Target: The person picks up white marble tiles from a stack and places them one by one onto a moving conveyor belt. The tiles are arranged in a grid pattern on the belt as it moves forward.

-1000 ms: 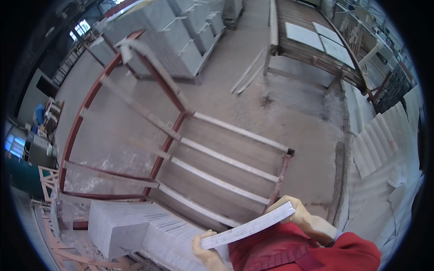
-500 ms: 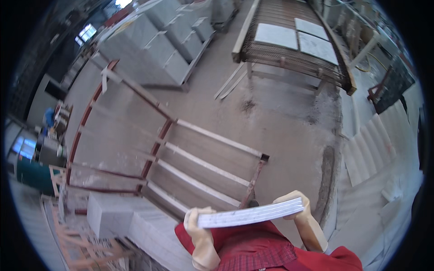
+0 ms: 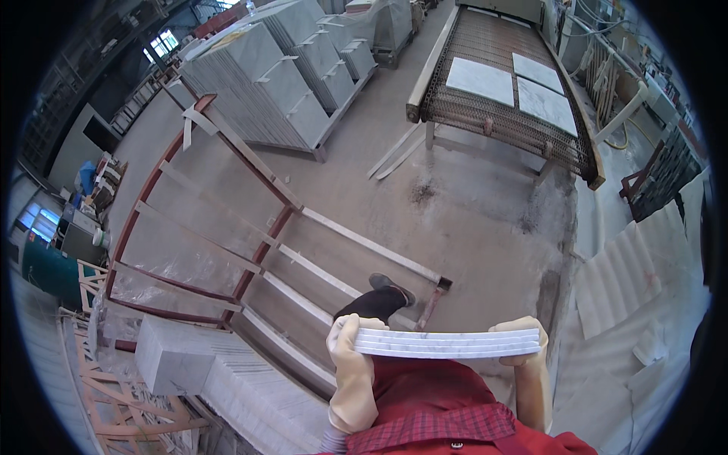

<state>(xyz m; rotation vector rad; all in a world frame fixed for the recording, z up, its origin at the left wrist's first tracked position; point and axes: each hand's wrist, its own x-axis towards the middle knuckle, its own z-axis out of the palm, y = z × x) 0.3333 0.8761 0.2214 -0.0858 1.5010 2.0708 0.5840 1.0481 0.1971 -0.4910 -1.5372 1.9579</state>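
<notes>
A short stack of white marble tiles (image 3: pixel 447 344) is held level in front of my body, edges facing up to the view so that several thin layers show. Wearing a cream glove, my left hand (image 3: pixel 349 356) is closed round the stack's left end. My right hand (image 3: pixel 532 368), gloved alike, grips the opposite end, its fingers curled over the far edge. Just beyond the stack lies a rust-red metal frame rack with white slats (image 3: pixel 353 235). One of my feet, in a dark shoe (image 3: pixel 390 288), is at the rack's slats.
Ahead right, a mesh conveyor (image 3: pixel 485 114) carries three white tiles (image 3: pixel 547 104). Large marble slab stacks (image 3: pixel 254 91) stand at the far left. A row of pale tiles (image 3: pixel 258 379) sits beside the rack, near wooden crate pieces (image 3: pixel 114 406). Foam sheets (image 3: pixel 618 280) lie at right.
The tile stack and both hands have shifted right, and the stack has turned from slanted to nearly level. My leg and shoe have come into sight over the rack. The view has swung slightly.
</notes>
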